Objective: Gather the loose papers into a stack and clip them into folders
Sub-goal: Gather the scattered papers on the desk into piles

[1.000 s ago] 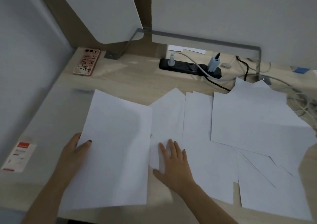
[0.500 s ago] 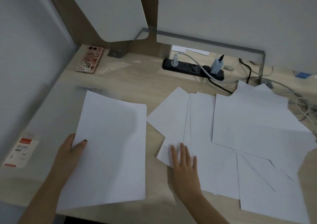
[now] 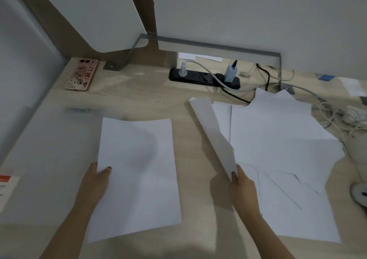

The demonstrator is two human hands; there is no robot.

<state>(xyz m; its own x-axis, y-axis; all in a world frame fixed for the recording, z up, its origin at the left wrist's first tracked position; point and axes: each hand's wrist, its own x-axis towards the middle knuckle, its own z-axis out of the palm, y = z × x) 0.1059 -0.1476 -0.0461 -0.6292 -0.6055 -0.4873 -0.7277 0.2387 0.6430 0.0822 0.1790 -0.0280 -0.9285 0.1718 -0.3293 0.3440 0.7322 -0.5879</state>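
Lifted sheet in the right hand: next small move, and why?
Probably carry the sheet left and lay it on the stack that the left hand pinches at its edge. The right hand holds the sheet tilted up off the desk, and more loose papers lie scattered to the right, not yet gathered.
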